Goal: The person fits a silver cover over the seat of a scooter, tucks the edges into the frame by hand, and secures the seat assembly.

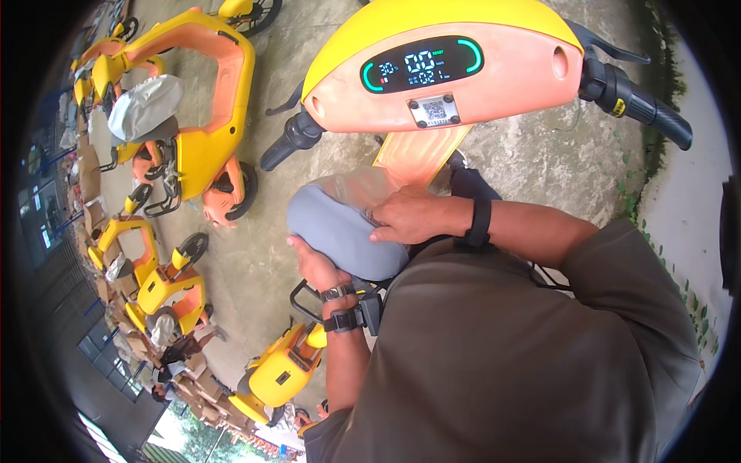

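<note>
A rounded grey scooter seat (336,228) lies in front of my body. Loose clear plastic film (356,185) bunches over its far end. My left hand (315,266) cups the seat's near left side; its thumb shows, while the other fingers are hidden against or under the seat. Across the top, my right hand (413,217) has its fingers bent together at the edge of the film, pressed close to the seat. Beyond the seat is the scooter's orange footboard (421,154).
The scooter's yellow and orange front (440,116) carries a lit display (421,64), a left grip (292,140) and a right grip (648,116). More yellow scooters (220,147) stand on the concrete at left, one with a white cover (147,108). A pale wall (698,177) runs along the right.
</note>
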Motion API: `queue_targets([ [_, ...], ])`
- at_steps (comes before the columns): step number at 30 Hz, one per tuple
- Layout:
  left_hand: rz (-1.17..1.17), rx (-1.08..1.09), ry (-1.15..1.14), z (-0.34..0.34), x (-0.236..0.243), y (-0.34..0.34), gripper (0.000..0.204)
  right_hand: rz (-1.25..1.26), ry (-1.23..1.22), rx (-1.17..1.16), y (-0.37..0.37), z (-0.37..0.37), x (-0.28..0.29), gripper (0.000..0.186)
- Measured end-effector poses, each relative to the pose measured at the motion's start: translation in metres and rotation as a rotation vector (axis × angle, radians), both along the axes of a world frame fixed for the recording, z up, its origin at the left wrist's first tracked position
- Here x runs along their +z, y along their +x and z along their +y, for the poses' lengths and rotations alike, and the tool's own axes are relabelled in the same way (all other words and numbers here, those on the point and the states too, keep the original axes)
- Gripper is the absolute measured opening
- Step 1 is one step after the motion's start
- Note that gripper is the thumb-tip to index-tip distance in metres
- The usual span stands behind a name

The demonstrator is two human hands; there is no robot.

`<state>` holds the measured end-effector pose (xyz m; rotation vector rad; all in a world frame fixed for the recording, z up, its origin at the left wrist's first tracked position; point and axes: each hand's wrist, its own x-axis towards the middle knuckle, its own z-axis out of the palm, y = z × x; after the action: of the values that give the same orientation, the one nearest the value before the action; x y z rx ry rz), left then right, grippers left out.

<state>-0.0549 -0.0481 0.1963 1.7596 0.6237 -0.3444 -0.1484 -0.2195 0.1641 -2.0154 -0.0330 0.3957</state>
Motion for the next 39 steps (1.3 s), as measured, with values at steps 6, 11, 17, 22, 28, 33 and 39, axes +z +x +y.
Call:
queue_targets([
  [6, 0.112, 0.051, -0.027, 0.028, -0.016, 0.005, 0.068, -0.033, 0.012, 0.102, 0.011, 0.005, 0.009, 0.032],
  [11, 0.078, -0.003, -0.268, 0.025, -0.025, 0.003, 0.067, -0.020, 0.131, 0.067, 0.012, -0.006, -0.009, 0.030],
  [17, 0.102, -0.411, -0.536, 0.044, -0.031, 0.008, 0.037, 0.013, 0.006, -0.156, -0.008, -0.003, 0.006, 0.025],
  [22, 0.225, -0.621, -0.432, 0.037, -0.022, 0.015, 0.032, 0.001, 0.004, -0.378, -0.035, 0.040, 0.044, 0.033],
  [28, 0.220, -1.109, -0.545, 0.114, -0.017, -0.034, 0.034, -0.165, -0.547, -0.479, -0.049, 0.065, 0.042, 0.067],
  [33, 0.548, -0.947, -0.312, 0.276, -0.055, -0.113, 0.029, -0.326, -0.699, -0.468, -0.042, 0.074, 0.030, 0.065],
  [39, 0.659, -0.138, 0.206, 0.457, -0.121, -0.249, 0.030, -0.459, -0.698, -0.511, -0.047, 0.078, 0.014, 0.063],
])
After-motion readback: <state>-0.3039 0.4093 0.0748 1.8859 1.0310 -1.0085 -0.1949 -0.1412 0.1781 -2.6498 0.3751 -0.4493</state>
